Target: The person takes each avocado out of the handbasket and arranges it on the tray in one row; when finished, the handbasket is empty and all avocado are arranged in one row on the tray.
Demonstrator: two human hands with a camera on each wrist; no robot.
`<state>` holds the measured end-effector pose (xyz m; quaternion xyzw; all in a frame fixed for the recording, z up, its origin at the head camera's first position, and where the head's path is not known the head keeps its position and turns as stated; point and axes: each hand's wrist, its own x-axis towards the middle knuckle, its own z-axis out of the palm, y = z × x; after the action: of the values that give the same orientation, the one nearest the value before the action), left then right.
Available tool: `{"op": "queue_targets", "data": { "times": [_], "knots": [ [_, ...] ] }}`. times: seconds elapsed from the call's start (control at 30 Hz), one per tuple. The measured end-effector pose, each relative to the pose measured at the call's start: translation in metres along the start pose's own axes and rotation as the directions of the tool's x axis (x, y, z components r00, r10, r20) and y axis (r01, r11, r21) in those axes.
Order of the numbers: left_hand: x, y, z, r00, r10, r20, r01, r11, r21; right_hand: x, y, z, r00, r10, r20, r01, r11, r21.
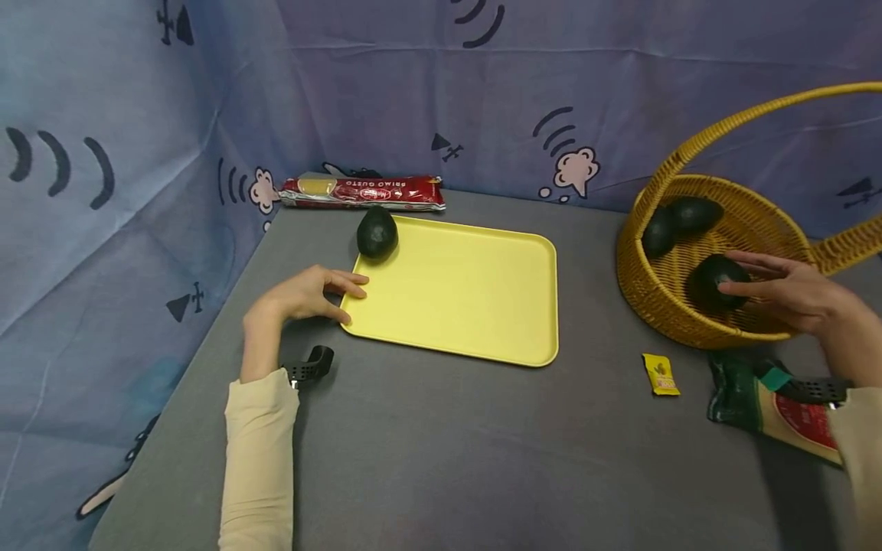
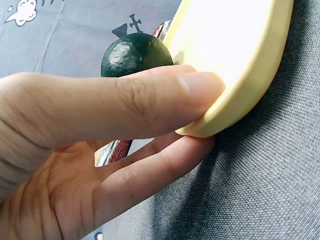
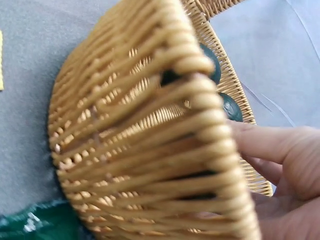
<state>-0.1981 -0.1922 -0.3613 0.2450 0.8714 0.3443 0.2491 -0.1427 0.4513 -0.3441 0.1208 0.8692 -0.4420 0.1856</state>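
Note:
At the near left corner of a yellow tray [image 1: 455, 295], my left hand [image 1: 306, 295] pinches the rim. In the left wrist view my thumb [image 2: 150, 100] lies over the rim and a finger is below it. A dark green avocado [image 1: 377, 233] sits at the tray's far left corner. On the right, my right hand [image 1: 792, 291] reaches into a wicker basket [image 1: 661, 306] and grips an avocado [image 1: 713, 283] there. Two more avocados [image 1: 694, 216] lie against the basket's far left side. The basket wall hides the gripped avocado in the right wrist view.
A red packet [image 1: 365, 193] lies behind the tray by the cloth backdrop. A small yellow sachet [image 1: 661, 375] lies in front of the basket, left of a green and red bag [image 1: 772, 405] under my right wrist. The basket's tall handle [image 1: 730, 122] arches above it.

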Motion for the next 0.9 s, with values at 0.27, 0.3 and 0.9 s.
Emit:
{"op": "queue_targets", "data": {
  "times": [0.27,0.3,0.9],
  "knots": [
    [0.001,0.001,-0.001,1.0,0.01,0.002,-0.01,1.0,-0.005,0.004,-0.001,-0.014,0.986,0.02,0.169,-0.023,1.0,0.016],
    [0.001,0.001,-0.001,1.0,0.007,0.003,-0.007,1.0,-0.002,0.005,-0.001,-0.015,0.983,0.01,0.185,-0.014,1.0,0.016],
    [0.001,-0.002,0.0,1.0,0.008,0.006,-0.009,1.0,0.012,0.017,0.003,-0.021,0.961,-0.029,0.276,0.031,1.0,-0.002]
  ]
}}
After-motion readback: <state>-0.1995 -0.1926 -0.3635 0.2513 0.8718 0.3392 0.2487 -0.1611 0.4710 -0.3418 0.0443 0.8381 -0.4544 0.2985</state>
